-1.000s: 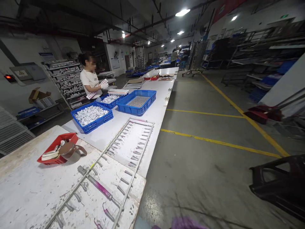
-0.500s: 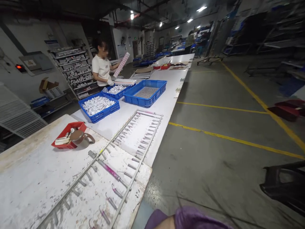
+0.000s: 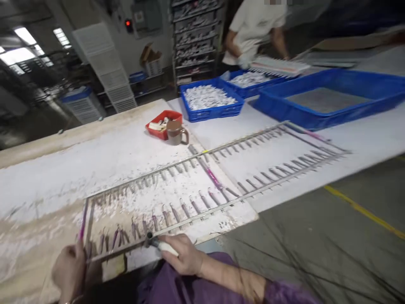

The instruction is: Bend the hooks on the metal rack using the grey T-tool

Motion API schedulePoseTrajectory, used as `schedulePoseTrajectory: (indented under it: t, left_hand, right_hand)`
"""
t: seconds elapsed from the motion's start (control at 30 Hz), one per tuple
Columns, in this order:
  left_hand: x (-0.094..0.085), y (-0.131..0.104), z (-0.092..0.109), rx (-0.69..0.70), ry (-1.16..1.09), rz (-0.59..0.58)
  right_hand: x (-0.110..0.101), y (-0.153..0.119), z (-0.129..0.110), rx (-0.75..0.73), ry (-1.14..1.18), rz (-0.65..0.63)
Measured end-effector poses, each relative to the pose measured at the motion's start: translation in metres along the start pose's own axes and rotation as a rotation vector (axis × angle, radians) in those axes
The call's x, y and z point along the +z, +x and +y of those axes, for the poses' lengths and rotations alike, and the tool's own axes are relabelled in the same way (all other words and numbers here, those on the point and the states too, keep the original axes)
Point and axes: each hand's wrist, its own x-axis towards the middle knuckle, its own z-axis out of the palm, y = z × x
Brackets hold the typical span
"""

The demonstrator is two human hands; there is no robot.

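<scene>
The left hand (image 3: pixel 68 270) grips the near corner of a long metal rack (image 3: pixel 202 181) lying flat on the white surface (image 3: pixel 95 160). The right hand (image 3: pixel 182 253) is closed around a white-handled tool (image 3: pixel 161 245) touching the rack's near rail. A brown mug (image 3: pixel 175 131) stands beyond.

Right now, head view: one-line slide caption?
Both hands, left and right, grip the near end of a long pegged metal rack on a worn white table.

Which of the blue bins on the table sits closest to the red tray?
The blue bin of white parts, just right of the red tray. The second parts bin lies farther back, and the big shallow bin is far right.
</scene>
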Motion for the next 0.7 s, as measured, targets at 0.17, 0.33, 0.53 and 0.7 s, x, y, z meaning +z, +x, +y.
schedulePoseTrajectory:
  t: [0.17, 0.33, 0.53, 0.7]
  left_hand:
    - [0.024, -0.019, -0.010, 0.198, -0.129, 0.286]
    - [0.026, -0.047, -0.009, 0.378, -0.238, 0.279]
    - [0.029, -0.067, -0.008, 0.357, -0.209, 0.152]
    - [0.028, -0.065, -0.008, 0.274, -0.114, 0.070]
  right_hand:
    - [-0.002, -0.013, 0.011, -0.110, 0.046, -0.042]
    - [-0.006, -0.025, 0.021, -0.064, 0.047, -0.102]
    - [-0.017, -0.024, 0.020, 0.052, 0.087, -0.155]
    - [-0.023, -0.014, 0.010, 0.217, 0.148, -0.154]
